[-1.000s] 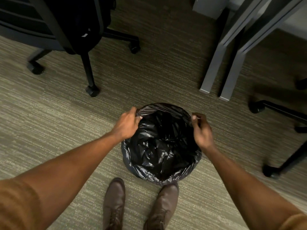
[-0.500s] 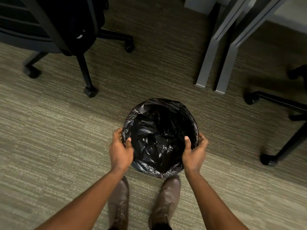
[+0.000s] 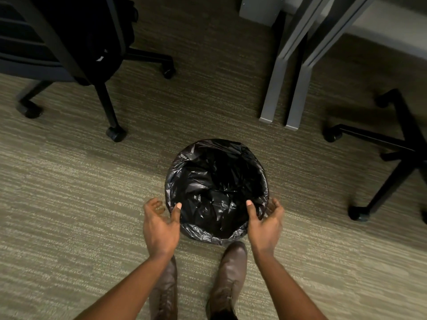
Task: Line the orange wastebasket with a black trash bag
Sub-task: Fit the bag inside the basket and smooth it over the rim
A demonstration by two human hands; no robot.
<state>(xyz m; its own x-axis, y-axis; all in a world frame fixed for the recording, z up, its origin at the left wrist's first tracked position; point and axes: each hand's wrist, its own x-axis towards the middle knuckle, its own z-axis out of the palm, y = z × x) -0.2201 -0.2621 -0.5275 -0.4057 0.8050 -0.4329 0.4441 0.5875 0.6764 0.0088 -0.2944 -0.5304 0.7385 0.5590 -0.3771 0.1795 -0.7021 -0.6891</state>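
1. The black trash bag (image 3: 216, 190) lines the wastebasket on the carpet (image 3: 69, 192), its edge folded over the rim all round; no orange shows.
2. The left hand (image 3: 160, 225) and right hand (image 3: 264, 225) flank the near rim, fingers spread and released, thumbs at the bag's edge.
3. Brown shoes (image 3: 231, 273) stand just behind.

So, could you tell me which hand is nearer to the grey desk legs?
The right hand. It is at the trash bag's right rim, below the desk legs; the left hand is across the bag.
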